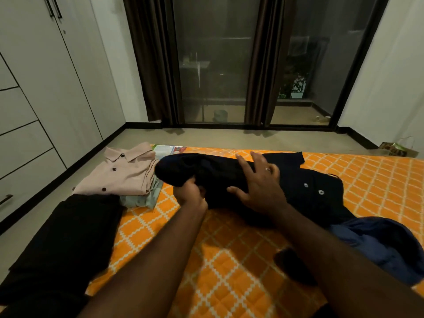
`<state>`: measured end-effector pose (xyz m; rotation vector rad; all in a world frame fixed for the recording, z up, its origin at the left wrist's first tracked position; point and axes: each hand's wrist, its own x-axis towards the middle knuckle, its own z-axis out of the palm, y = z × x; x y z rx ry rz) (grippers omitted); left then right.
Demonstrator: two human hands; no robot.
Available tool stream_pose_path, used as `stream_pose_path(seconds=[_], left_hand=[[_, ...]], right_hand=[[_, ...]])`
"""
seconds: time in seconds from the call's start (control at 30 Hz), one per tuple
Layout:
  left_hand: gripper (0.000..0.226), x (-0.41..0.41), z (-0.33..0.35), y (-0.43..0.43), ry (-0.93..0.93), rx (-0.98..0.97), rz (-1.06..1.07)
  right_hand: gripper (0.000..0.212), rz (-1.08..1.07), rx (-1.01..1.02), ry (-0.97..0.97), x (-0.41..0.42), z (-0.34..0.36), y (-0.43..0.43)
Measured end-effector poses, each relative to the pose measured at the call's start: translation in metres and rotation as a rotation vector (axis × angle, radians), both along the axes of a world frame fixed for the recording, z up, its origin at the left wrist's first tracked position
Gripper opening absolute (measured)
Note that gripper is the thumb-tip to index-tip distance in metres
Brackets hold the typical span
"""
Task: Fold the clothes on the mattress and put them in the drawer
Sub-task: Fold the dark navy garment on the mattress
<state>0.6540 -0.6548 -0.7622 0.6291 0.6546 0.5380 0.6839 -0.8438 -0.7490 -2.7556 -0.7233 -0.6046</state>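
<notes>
The dark shirt (309, 198) is laid crosswise on the mattress (229, 249), long axis running rightward from the folded pink shirt (119, 173). The bunched end nearest the pink shirt is gripped by the left hand (190, 193); the right hand (259, 180) is pressed flat, fingers spread, farther along.

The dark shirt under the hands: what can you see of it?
The dark shirt, soft navy-black cloth with two pale buttons, lies half folded across the orange quilted mattress, one short sleeve spread at the far side. The left hand grips a bunched fold; the right hand presses flat on top, fingers spread.
</notes>
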Motion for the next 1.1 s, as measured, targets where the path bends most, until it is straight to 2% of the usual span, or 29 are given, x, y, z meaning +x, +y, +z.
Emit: stream_pose_path(seconds=[0.1, 0.2, 0.3, 0.37, 0.47, 0.53, 0.63, 0.73, 0.77, 0.83, 0.87, 1.0, 1.1], left_hand=[[0.037, -0.009, -0.004, 0.042, 0.108, -0.021, 0.073], [0.054, -0.024, -0.016, 0.074, 0.167, -0.049, -0.048], [0.049, -0.039, -0.022, 0.087, 0.342, 0.130, -0.224], [0.044, -0.050, -0.029, 0.092, 0.439, 0.286, -0.324], [0.045, -0.067, -0.042, 0.094, 0.583, 0.616, -0.439], [0.046, -0.079, -0.041, 0.093, 0.683, 0.961, -0.475], [0.035, -0.090, -0.025, 0.084, 0.710, 1.417, -0.507], [0.040, -0.093, -0.008, 0.064, 0.629, 1.652, -0.520], [0.035, -0.094, -0.003, 0.055, 0.557, 1.682, -0.536], [0.021, -0.096, 0.005, 0.037, 0.329, 1.720, -0.564], [0.022, -0.098, 0.006, 0.029, 0.229, 1.740, -0.581], [0.073, -0.100, 0.010, 0.004, 0.040, 1.724, -0.582], [0.103, -0.102, 0.014, -0.007, -0.062, 1.576, -0.544]], right_hand=[[0.100, -0.194, 0.015, 0.176, 0.010, -0.007, -0.021], [0.092, -0.348, 0.121, 0.307, 0.014, -0.011, -0.032], [0.088, -0.641, 0.268, 0.464, 0.022, -0.020, -0.047], [0.093, -0.854, 0.473, 0.630, 0.027, -0.027, -0.060], [0.096, -0.910, 0.697, 0.750, 0.032, -0.036, -0.079], [0.083, -0.853, 0.773, 0.748, 0.035, -0.040, -0.082], [0.049, -0.747, 0.956, 0.727, 0.040, -0.051, -0.076], [0.013, -0.616, 1.226, 0.762, 0.025, -0.035, -0.057], [0.004, -0.528, 1.324, 0.798, 0.020, -0.025, -0.050], [0.010, -0.316, 1.421, 0.868, 0.014, -0.006, -0.041], [0.010, -0.199, 1.435, 0.898, 0.009, 0.006, -0.036], [0.016, 0.273, 1.472, 1.073, -0.013, 0.042, -0.011], [0.041, 0.522, 1.253, 1.210, -0.036, 0.058, 0.016]])
